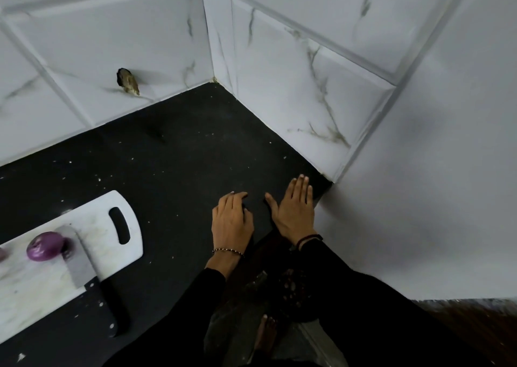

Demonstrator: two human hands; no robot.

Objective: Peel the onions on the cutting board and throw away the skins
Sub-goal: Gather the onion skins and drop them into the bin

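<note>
A white cutting board [92, 221] lies at the left on the black counter [173, 154]. On it sits a purple onion [44, 247], and a second onion [2, 254] shows only partly at the frame's left edge. A cleaver [84, 266] with a black handle lies across the board beside the onion. My left hand [232, 221] rests on the counter near its front edge with fingers bent, holding nothing. My right hand [295, 208] lies flat on the counter with fingers straight, close to the white wall corner. Both hands are well to the right of the board.
White marble-look tiled walls [279, 58] meet in a corner behind the counter. A hole with a brownish stub [128, 82] sits in the left wall. Below the counter edge a dark bin or bag [291, 288] and a bare foot [265, 333] are dimly visible.
</note>
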